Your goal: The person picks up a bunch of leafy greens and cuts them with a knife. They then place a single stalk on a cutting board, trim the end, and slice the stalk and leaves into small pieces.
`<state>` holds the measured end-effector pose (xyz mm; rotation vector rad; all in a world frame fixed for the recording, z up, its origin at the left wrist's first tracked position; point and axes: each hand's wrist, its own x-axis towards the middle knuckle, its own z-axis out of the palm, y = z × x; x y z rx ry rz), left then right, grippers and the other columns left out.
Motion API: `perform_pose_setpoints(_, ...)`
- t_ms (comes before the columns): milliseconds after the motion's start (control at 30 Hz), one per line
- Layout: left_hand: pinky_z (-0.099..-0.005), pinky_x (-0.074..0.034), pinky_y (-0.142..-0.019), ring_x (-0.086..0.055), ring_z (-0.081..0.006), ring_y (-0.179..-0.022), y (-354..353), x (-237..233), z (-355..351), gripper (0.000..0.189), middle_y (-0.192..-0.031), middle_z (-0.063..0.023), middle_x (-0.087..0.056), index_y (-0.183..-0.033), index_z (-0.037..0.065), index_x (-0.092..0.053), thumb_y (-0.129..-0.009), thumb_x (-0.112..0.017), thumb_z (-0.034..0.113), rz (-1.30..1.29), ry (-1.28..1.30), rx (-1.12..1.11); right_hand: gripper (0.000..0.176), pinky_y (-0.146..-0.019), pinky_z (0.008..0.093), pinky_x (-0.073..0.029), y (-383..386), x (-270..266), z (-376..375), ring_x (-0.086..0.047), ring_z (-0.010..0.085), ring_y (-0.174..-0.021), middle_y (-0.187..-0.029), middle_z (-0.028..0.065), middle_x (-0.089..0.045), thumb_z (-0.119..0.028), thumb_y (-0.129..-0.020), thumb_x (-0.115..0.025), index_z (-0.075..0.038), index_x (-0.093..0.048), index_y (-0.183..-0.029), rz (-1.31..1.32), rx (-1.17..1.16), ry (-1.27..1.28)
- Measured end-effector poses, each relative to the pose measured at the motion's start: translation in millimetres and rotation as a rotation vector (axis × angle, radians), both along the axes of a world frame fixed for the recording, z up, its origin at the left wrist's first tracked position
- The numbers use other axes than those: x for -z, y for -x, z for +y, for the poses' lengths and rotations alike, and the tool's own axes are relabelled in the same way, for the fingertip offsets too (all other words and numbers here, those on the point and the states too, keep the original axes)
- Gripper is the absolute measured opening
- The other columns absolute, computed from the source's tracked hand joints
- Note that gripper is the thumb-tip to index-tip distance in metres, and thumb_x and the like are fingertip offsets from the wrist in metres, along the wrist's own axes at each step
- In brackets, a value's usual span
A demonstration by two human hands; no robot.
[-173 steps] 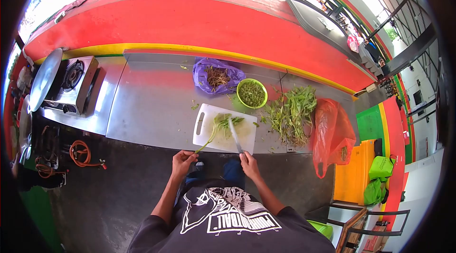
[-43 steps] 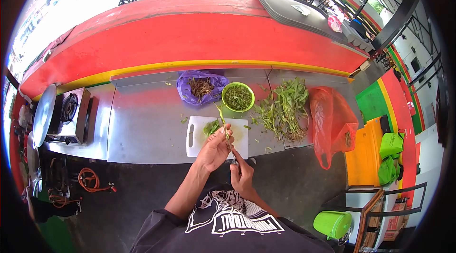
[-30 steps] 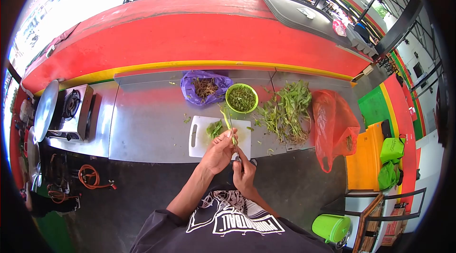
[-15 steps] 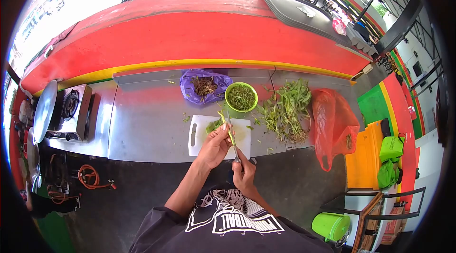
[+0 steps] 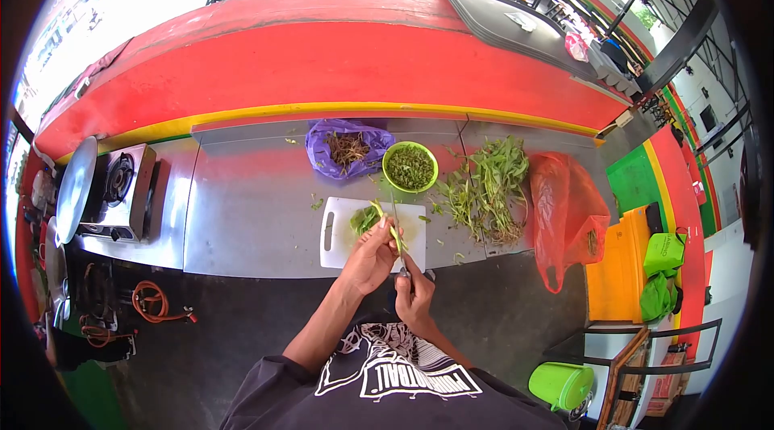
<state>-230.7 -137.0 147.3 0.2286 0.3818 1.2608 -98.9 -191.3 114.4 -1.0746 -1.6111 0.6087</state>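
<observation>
Green stem [image 5: 385, 219] sits pinched in the left hand [image 5: 369, 256], held just above the white cutting board [image 5: 332, 246] at the near edge of the steel worktop [image 5: 250, 212]. That grip is closed around the lower part of the green stem, with the fingertips bunched close to the blade. The right hand [image 5: 413, 299] has its grip wrapped shut on the handle of a knife [image 5: 396, 224], whose blade runs up alongside the stem, touching it or nearly so; I cannot tell which. The main risk, as I judge it, is to the left fingers: they lie right beside the edge, and a slip along the slick stalk could carry the blade into them. Working in the air gives the stem no support, so cut pieces could miss the board and drop to the floor. The green bowl [image 5: 388, 157] and the pile of greens [image 5: 484, 188] lie well apart and seem unlikely to be disturbed.
</observation>
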Motion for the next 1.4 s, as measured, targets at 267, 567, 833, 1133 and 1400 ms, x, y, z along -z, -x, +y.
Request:
perform_pose_setpoints(267, -0.0309, -0.052, -0.080, -0.062, -0.0136, -0.090, 12.3, 16.8, 12.3, 0.020, -0.098, 0.0002, -0.064, -0.118, 0.009, -0.057, -0.105, -0.053, 0.024, 0.022, -0.006, 0.005, 0.043, -0.051, 0.0275, -0.041, -1.4, 4.1, -1.0, -0.050, 0.0111, -0.054, -0.088, 0.0136, -0.070, -0.024, -0.100, -0.059, 0.006, -0.059, -0.131, 0.011, -0.029, 0.014)
perform_pose_setpoints(567, -0.0307, -0.050, -0.076, -0.059, -0.0137, -0.083, 9.4, 12.7, 12.6, 0.016, -0.091, 0.0006, -0.063, -0.112, 0.009, -0.058, -0.104, -0.055, 0.021, -0.026, 0.028, -0.006, 0.049, -0.050, 0.0271, -0.038, 7.8, -1.7, 2.4, -0.049, 0.0099, -0.052, -0.061, 0.0024, -0.051, -0.033, -0.103, -0.054, 0.008, -0.059, -0.129, 0.008, -0.013, -0.007)
perform_pose_setpoints(833, -0.0276, -0.051, -0.074, -0.060, -0.0114, -0.081, 10.9, 4.3, 12.9, 0.015, -0.090, 0.0011, -0.063, -0.108, 0.010, -0.060, -0.102, -0.058, 0.023, -0.062, 0.066, -0.107, 0.041, -0.055, 0.0294, -0.045, 5.9, -5.7, 3.6, -0.054, 0.0151, -0.056, -0.094, 0.0149, -0.071, -0.017, -0.098, -0.060, 0.006, -0.058, -0.132, -0.029, -0.083, 0.038)
perform_pose_setpoints(1133, -0.0259, -0.051, -0.074, -0.061, -0.0120, -0.082, 10.9, 3.5, 12.8, 0.018, -0.090, 0.0000, -0.064, -0.102, 0.010, -0.062, -0.102, -0.059, 0.027, -0.026, 0.029, -0.138, 0.040, -0.055, 0.0301, -0.045, 8.7, -4.8, 3.2, -0.053, 0.0154, -0.056, -0.090, 0.0155, -0.069, -0.015, -0.097, -0.059, 0.006, -0.058, -0.131, -0.037, -0.063, 0.037)
perform_pose_setpoints(1400, -0.0263, -0.052, -0.075, -0.061, -0.0129, -0.085, 11.7, 5.9, 12.2, 0.017, -0.093, -0.0010, -0.064, -0.103, 0.009, -0.062, -0.103, -0.057, 0.026, -0.068, -0.022, -0.127, 0.041, -0.055, 0.0297, -0.044, 8.2, -3.2, 4.0, -0.051, 0.0148, -0.055, -0.089, 0.0143, -0.069, -0.020, -0.099, -0.059, 0.005, -0.058, -0.132, -0.028, -0.075, 0.055)
